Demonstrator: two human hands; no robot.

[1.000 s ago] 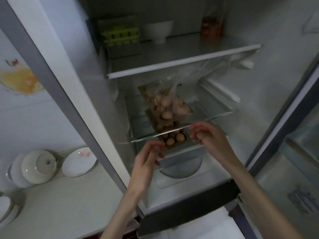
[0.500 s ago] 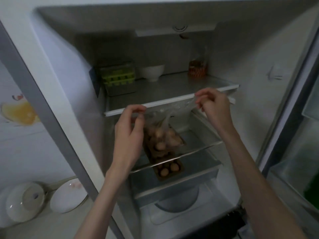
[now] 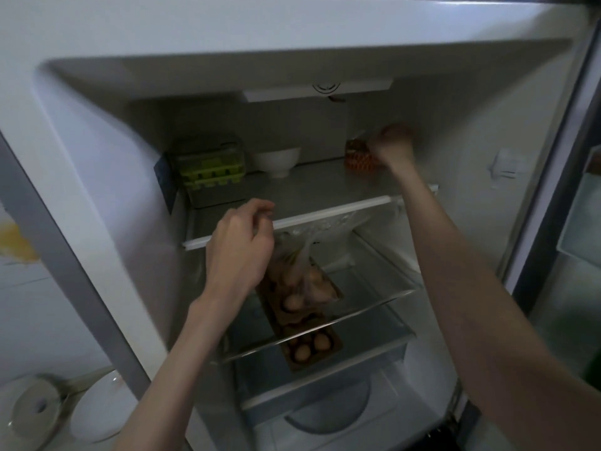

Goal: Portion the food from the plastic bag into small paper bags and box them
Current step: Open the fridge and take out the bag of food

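plastic bag of eggs hangs pinched in my left hand; my right hand grips a far-right orange packet on the top shelf.

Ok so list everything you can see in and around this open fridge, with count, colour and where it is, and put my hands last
fridge: one, white, door open, fills the view
top shelf: one, pale grey with white front edge, upper fridge
egg tray: one, green, top shelf, back left
bowl: one, white, top shelf, beside the egg tray
food bag: one, clear with orange-brown contents, top shelf, back right
plastic bag: one, clear, hanging below the top shelf over the cartons
egg cartons: two, brown, with brown eggs, one on the glass shelf and one under it
dishes: count unclear, white, counter at lower left
left hand: one, pinching the plastic bag's top
right hand: one, reaching the food bag; grip blurred
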